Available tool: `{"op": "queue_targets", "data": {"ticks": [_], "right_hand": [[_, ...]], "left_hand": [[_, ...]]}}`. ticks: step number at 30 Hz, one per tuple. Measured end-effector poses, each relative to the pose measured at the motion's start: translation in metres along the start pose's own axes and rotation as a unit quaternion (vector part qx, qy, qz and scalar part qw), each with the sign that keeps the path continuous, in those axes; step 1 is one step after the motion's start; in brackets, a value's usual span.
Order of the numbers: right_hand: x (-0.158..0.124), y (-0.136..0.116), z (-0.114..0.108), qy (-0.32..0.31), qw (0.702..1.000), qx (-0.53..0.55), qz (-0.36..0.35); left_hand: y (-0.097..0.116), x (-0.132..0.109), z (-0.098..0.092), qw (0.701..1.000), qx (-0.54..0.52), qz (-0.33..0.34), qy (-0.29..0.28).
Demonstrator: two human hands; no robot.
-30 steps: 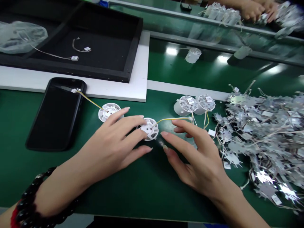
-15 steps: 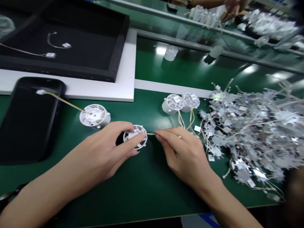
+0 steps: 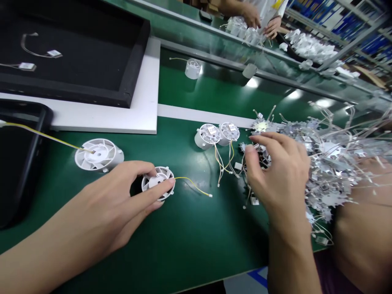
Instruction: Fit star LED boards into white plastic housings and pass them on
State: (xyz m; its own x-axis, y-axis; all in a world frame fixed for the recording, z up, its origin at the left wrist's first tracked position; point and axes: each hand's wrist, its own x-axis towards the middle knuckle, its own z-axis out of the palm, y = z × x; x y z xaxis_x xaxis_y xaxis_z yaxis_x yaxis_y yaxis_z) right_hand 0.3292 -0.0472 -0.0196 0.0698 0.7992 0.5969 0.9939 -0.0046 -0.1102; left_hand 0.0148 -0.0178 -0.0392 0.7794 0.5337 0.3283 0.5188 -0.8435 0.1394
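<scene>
The left hand (image 3: 118, 200) pinches 1 white plastic holder (image 3: 158, 182) with 1 yellow wire (image 3: 192, 185); 3 more holders (image 3: 208, 136) sit near. The right hand (image 3: 280, 175) curls over a silver star pile (image 3: 327, 175), its grip unclear.

Five white plastic housings (image 3: 98, 155) are standing on the worktop (image 3: 183, 253).
Two wired boards (image 3: 53, 53) are lying in one black tray (image 3: 131, 61), one phone (image 3: 21, 163) is resting below it, and two co-worker's hands (image 3: 252, 16) are working beyond.
</scene>
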Motion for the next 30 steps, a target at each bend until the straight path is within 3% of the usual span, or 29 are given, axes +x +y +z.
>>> {"op": "queue_targets", "data": {"ticks": [4, 14, 16, 19, 25, 30], "right_hand": [[-0.010, 0.027, 0.009, -0.088, 0.994, -0.064, -0.021], [-0.003, 0.023, 0.003, -0.068, 0.998, -0.012, -0.009], [0.001, 0.020, -0.003, -0.030, 0.999, 0.039, 0.010], [0.006, 0.012, -0.011, 0.087, 0.990, 0.090, 0.059], [0.006, -0.007, -0.014, 0.271, 0.930, 0.224, 0.107], [0.011, -0.006, -0.013, 0.296, 0.896, 0.311, 0.111]], "left_hand": [[-0.001, 0.000, 0.001, 1.000, -0.007, 0.008, 0.010], [0.000, 0.000, 0.003, 1.000, -0.016, 0.015, 0.018], [0.001, 0.000, 0.003, 1.000, -0.015, 0.013, 0.017], [0.003, 0.001, 0.001, 1.000, -0.018, 0.009, 0.020], [0.007, 0.005, -0.001, 0.999, -0.031, -0.001, 0.026], [0.006, 0.006, -0.001, 0.999, -0.037, 0.014, 0.025]]}}
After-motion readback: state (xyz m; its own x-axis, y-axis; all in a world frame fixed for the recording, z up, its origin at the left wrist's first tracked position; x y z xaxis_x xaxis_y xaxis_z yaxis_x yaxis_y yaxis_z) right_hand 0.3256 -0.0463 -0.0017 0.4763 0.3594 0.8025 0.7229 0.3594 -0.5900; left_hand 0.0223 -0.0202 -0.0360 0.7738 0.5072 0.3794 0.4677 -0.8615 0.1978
